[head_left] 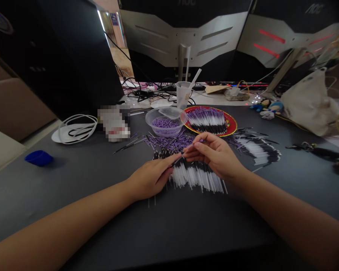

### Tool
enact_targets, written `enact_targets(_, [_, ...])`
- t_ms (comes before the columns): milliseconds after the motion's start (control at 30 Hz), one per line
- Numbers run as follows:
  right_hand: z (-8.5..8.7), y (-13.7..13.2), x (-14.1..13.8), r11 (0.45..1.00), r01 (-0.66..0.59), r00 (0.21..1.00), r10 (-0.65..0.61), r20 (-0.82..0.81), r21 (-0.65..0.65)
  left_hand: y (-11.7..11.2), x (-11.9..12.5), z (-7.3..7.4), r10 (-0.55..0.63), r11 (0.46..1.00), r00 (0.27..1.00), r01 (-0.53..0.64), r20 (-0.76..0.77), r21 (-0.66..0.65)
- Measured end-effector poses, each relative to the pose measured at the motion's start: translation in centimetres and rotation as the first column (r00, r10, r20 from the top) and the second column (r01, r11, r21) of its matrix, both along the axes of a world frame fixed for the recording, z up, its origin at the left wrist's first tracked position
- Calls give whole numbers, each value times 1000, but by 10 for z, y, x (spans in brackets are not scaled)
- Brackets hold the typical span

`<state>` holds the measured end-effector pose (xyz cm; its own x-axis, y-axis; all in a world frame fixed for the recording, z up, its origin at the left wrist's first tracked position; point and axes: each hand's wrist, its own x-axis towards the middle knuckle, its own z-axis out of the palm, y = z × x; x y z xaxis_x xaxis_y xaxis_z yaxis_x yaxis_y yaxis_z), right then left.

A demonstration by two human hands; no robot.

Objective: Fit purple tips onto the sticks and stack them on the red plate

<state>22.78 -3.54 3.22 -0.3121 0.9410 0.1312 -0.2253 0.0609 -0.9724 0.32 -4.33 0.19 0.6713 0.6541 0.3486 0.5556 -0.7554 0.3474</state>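
Observation:
Many thin sticks (192,177), black at one end and translucent white along the shaft, lie side by side in front of me; they look like pen refills. Over the left part of this row, my left hand (151,178) is closed, thumb and forefinger pinching a thin black stick (176,161). My right hand (214,154) is closed too, its fingertips on a slim purple piece (188,147) close to that stick's tip. Whether the two pieces touch I cannot tell. Behind the hands lies a heap of small purple tubes (169,142).
A clear plastic bowl (149,119) contains purple tubes. Beside it, a red plate (232,126) bears purple-topped sticks. More sticks (255,150) lie to the right. A plastic cup (182,96), monitors (183,37), a white cable (77,130) and a blue object (38,158) surround the work area.

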Motion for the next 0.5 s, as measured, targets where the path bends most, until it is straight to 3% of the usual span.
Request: enact_targets(500, [-3,2,2,998,-46,998,47,-30,44,1,0,0,-35,999,998,34,47,24])
